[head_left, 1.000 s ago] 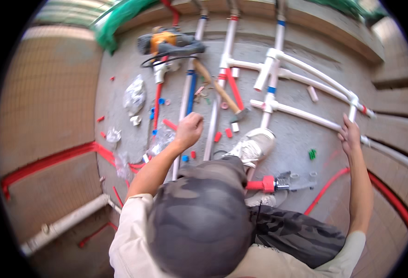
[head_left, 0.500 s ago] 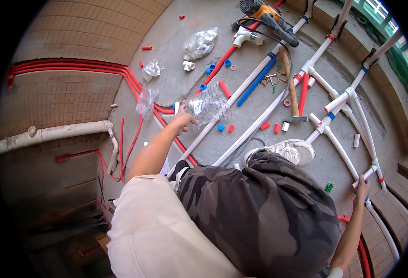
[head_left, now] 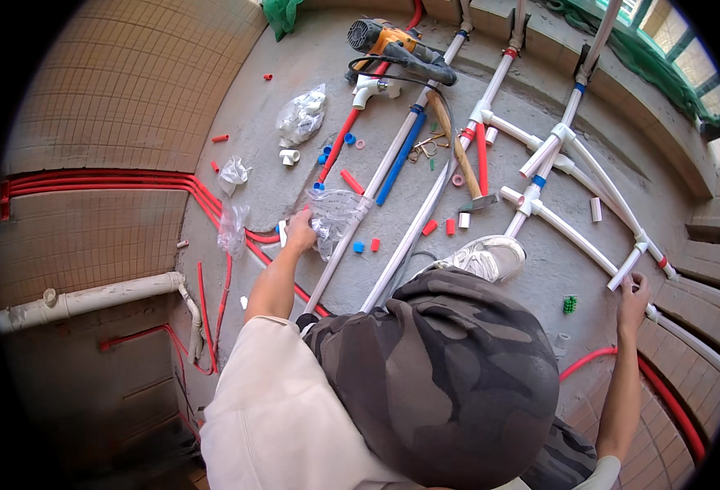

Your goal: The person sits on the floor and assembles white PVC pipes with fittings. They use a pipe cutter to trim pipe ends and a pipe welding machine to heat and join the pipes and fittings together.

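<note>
My left hand (head_left: pixel 298 233) is at the left edge of a clear plastic bag (head_left: pixel 335 216), with its fingers curled at the film; the fingertips are partly hidden. The bag lies partly across a long white pipe (head_left: pixel 392 159). Beside that hand sits a small white fitting (head_left: pixel 283 233) near a red conduit. On the far right, my right hand (head_left: pixel 633 296) is just beside the free end of a short white pipe stub (head_left: pixel 624 274). Its thumb and fingers are apart, and no object shows between them. The stub joins a tee (head_left: pixel 641 242) in the white pipework.
A yellow-black power tool (head_left: pixel 388 37) lies at the far side, with a hammer (head_left: pixel 470 167) nearer me. Blue caps, red pipe offcuts, another bag of fittings (head_left: pixel 303 114) and a blue pipe (head_left: pixel 401 159) are scattered over the concrete floor. White and red pipes cross it.
The view has shifted, so the floor things sit further left. My right hand has come off the pipe stub's end. My left hand stays at the bag, whose upper part looks lower.
</note>
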Motion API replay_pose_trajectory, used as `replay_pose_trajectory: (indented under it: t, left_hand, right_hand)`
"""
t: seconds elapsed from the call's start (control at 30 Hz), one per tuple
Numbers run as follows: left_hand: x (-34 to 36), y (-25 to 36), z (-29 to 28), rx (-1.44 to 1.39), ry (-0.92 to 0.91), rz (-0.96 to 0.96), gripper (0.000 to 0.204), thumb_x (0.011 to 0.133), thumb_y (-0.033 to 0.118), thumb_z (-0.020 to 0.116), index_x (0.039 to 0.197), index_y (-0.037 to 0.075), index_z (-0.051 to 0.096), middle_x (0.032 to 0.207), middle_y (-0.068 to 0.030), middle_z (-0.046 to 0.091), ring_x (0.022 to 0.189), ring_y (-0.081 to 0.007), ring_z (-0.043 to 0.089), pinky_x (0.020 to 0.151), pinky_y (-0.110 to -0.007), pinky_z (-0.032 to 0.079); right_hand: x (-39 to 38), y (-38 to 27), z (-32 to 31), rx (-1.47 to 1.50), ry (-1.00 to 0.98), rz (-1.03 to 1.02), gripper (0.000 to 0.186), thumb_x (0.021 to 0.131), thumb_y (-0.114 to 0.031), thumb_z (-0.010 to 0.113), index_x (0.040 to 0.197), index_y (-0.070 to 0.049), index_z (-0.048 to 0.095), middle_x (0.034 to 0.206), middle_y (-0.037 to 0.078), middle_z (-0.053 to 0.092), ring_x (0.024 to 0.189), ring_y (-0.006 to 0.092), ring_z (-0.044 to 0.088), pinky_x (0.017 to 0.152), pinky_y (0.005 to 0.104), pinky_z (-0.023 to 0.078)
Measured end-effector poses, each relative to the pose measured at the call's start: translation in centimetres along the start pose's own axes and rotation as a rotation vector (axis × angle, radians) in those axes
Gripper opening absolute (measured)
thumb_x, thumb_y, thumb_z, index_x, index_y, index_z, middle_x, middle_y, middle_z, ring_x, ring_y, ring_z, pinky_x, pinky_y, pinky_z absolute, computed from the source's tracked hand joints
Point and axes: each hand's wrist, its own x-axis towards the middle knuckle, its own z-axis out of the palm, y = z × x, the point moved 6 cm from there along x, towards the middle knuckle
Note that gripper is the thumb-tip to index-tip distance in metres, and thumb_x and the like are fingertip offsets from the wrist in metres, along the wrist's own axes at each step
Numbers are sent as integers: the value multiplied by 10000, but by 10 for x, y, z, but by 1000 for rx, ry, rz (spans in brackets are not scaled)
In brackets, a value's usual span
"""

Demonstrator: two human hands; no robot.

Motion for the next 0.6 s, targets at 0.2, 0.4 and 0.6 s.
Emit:
replay_pose_trajectory:
  t: [0.2, 0.4, 0.6]
  left_hand:
    - [-5, 57, -53, -476, 128, 139, 292, 814, -78, 482, 1079, 4, 572, 947, -201, 645, 888, -351, 629, 810, -364, 480]
    - [-34, 306, -159, -166, 249, 611, 182, 863, -26, 483, 1044, -15, 494, 961, -263, 616, 934, -466, 595, 821, -519, 470]
    - [-103, 513, -174, 133, 152, 1121, 229, 829, -3, 547, 1046, 5, 475, 1031, -216, 597, 1010, -430, 574, 847, -491, 446]
  right_hand:
    - [-24, -79, -4, 287, -82, -46, 222, 977, -169, 650, 1114, 6, 652, 953, 49, 607, 832, 131, 567, 763, 291, 485]
    - [-78, -266, -14, 506, -368, -487, 167, 956, 27, 606, 1099, 13, 692, 998, 92, 688, 830, 139, 641, 760, 273, 524]
    - [-85, -345, -36, 388, -116, -895, 371, 940, 96, 531, 1285, -3, 624, 1151, 201, 697, 1108, 361, 671, 984, 386, 515]
